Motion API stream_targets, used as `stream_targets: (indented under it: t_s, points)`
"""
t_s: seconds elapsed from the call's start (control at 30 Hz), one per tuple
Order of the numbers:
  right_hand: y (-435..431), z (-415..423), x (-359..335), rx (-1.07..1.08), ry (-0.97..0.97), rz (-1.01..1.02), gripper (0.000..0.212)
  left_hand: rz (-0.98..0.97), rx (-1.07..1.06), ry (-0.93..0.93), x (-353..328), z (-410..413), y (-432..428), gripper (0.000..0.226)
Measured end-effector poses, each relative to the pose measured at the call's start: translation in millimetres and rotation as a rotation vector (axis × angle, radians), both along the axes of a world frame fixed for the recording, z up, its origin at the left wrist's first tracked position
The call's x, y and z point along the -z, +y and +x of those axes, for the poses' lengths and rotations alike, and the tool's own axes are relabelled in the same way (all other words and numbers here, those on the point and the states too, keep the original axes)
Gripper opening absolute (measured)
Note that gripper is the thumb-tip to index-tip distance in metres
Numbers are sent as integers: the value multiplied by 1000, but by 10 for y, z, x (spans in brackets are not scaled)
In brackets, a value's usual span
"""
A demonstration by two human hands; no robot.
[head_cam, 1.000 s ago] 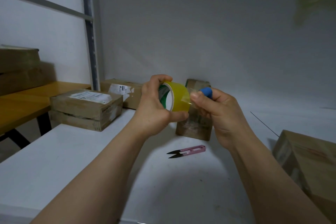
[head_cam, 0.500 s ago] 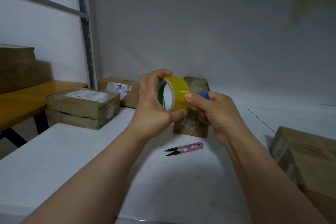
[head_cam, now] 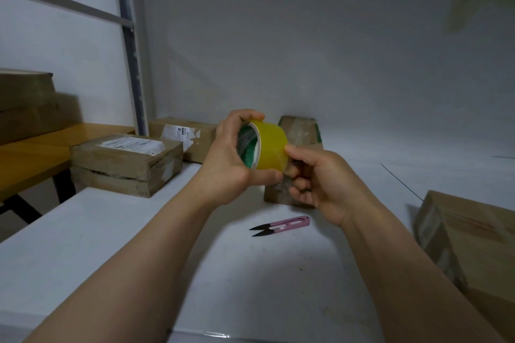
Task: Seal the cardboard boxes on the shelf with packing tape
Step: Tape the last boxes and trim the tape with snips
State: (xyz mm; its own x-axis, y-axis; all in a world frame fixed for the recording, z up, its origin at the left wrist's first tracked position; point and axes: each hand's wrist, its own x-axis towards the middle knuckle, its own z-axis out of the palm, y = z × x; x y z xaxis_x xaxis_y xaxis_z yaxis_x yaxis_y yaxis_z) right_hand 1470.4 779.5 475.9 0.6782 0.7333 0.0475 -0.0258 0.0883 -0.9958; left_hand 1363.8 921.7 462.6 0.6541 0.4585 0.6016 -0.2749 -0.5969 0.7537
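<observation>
My left hand (head_cam: 231, 156) grips a yellow roll of packing tape (head_cam: 271, 145) above the white shelf (head_cam: 111, 245), fingers through its core. My right hand (head_cam: 323, 181) is at the roll's right side, thumb tip on the outer face and fingers curled below, picking at the tape. A small upright cardboard box (head_cam: 299, 131) stands right behind both hands, partly hidden. A flat labelled box (head_cam: 125, 159) lies at the left, with another labelled box (head_cam: 184, 133) behind it. A larger box (head_cam: 473, 237) sits at the right edge.
Pink thread snips (head_cam: 281, 225) lie on the shelf below my hands. A grey metal upright (head_cam: 131, 36) rises at the back left. Left of the shelf, a wooden table (head_cam: 33, 153) carries stacked boxes (head_cam: 28, 103). A grey wall closes the back.
My right thumb has moved onto the roll's outer face. The blue thing seen in my right hand earlier is out of sight. The roll has turned, showing more yellow.
</observation>
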Motion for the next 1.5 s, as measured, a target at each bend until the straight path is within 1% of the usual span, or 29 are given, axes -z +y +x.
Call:
stream_targets:
  t_s: [0.07,0.1,0.17,0.2,0.23,0.3,0.37,0.4,0.47,0.5,0.53,0.57,0.6,0.67,0.7,0.77,0.8,0.87,0.9,0.97,1.03,1.1,1.17,1.23,1.3,1.33,1.43,1.5]
  points:
    - [-16,26,8,253,-240,-28,37,50,-129,122,-33,-60,77,89]
    - [-34,51,17,401,-361,0,42,84,-233,198,-39,-97,139,88]
    - [-78,141,45,631,-520,59,43,203,-485,412,-36,-185,271,82]
    - [-91,192,65,682,-570,48,40,259,-577,527,-32,-228,332,78]
    - [-89,243,93,689,-610,10,35,281,-622,631,-31,-267,380,77]
    - [-38,324,158,629,-688,-86,29,303,-628,823,-21,-314,439,74]
    - [27,384,220,541,-760,-178,36,409,-611,1042,9,-320,441,71]
    - [48,403,238,490,-765,-225,41,462,-595,1123,29,-310,428,70]
    - [57,407,247,396,-713,-279,47,517,-548,1201,45,-295,385,70]
    - [46,399,242,358,-680,-283,45,539,-520,1196,37,-285,358,72]
    - [28,387,237,333,-661,-280,41,566,-486,1147,28,-263,328,74]
    - [12,377,229,325,-670,-279,38,573,-439,1044,23,-221,291,76]
    - [-3,365,215,327,-692,-277,36,534,-365,895,26,-155,243,78]
    - [-14,332,187,329,-723,-265,37,343,-165,565,57,-15,113,81]
    - [-12,305,175,321,-729,-257,37,246,-72,435,76,51,50,79]
    - [3,256,159,296,-739,-250,38,108,31,260,108,166,-50,76]
    - [7,237,153,278,-745,-254,38,36,35,197,119,221,-93,74]
    - [24,215,146,243,-729,-258,39,-74,-41,106,132,310,-136,68]
    - [26,222,145,230,-713,-260,39,-60,-90,88,147,353,-124,66]
    - [35,237,153,220,-679,-262,39,74,-143,118,223,412,-34,56]
    - [37,273,168,208,-670,-253,37,161,-105,142,293,417,66,41]
    - [41,279,171,209,-659,-245,37,148,-50,142,306,373,99,35]
    - [53,281,174,208,-634,-233,36,125,7,131,323,346,141,41]
    - [61,296,181,205,-604,-215,36,88,80,151,354,326,197,59]
    - [56,309,187,199,-605,-212,35,93,110,198,377,296,219,76]
    - [51,313,188,196,-614,-215,35,110,97,225,376,283,222,79]
    - [39,310,193,198,-627,-218,33,181,6,280,363,257,190,77]
    - [28,294,191,195,-624,-211,33,219,-22,315,321,224,129,86]
